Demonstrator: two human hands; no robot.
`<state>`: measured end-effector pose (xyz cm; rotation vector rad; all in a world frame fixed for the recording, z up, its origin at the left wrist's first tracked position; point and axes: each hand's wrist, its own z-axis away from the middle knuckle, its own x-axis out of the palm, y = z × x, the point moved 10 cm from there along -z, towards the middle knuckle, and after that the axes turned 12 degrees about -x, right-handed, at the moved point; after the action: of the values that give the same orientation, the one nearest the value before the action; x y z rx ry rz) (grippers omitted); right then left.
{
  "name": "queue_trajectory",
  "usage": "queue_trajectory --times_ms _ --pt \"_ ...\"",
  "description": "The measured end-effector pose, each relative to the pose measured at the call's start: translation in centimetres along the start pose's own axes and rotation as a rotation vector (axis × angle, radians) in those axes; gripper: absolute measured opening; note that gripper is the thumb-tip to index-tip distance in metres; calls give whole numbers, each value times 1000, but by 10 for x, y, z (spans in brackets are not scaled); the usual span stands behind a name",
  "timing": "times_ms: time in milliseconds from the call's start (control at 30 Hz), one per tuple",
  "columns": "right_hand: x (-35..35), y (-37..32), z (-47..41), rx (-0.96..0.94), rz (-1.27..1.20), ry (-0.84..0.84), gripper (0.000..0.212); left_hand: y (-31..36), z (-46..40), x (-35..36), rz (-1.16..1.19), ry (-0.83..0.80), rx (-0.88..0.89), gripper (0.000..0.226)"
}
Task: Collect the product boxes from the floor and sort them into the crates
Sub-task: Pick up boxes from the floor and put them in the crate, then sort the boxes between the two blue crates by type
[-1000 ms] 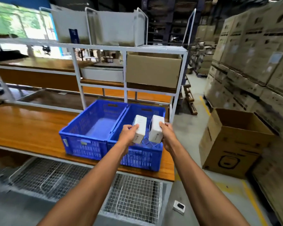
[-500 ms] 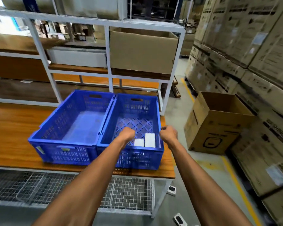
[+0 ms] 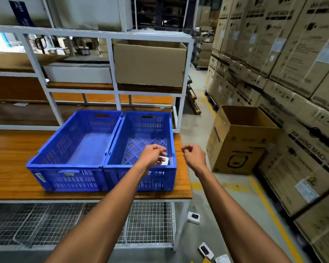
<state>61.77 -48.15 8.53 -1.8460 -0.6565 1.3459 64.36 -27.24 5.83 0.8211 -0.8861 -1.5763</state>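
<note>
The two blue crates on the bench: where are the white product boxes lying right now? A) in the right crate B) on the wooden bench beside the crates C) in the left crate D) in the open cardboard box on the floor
A: the white product boxes show at the near end of the right crate, partly behind the left hand; the left crate holds none.

— Two blue crates side by side on the wooden bench, walls touching, both slotted plastic.

— Anything in them?

— White product box in the right crate's near right corner (mostly hidden). Left one shows bare floor.

— And the floor?

— White boxes: one by the bench leg, more nearer, flat.
</note>
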Motion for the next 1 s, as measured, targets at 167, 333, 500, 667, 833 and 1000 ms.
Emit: queue_trajectory --times_ms 167,333,500,667,833,1000 --pt "-42 32 52 -73 57 -17 25 -31 49 74 -56 -49 -7 21" --pt "-94 87 111 -67 76 -41 24 -76 106 135 -56 -43 -17 20" --pt "-142 144 185 -43 42 -97 22 -135 165 189 -87 -21 -65 21" --pt "-182 192 261 -14 54 -158 20 -191 226 231 -117 -25 -117 25" --pt "-222 216 321 -6 61 -153 24 -220 277 253 -153 -10 -110 24" --pt "-251 230 372 12 48 -121 24 -238 322 269 -160 -4 -98 22"
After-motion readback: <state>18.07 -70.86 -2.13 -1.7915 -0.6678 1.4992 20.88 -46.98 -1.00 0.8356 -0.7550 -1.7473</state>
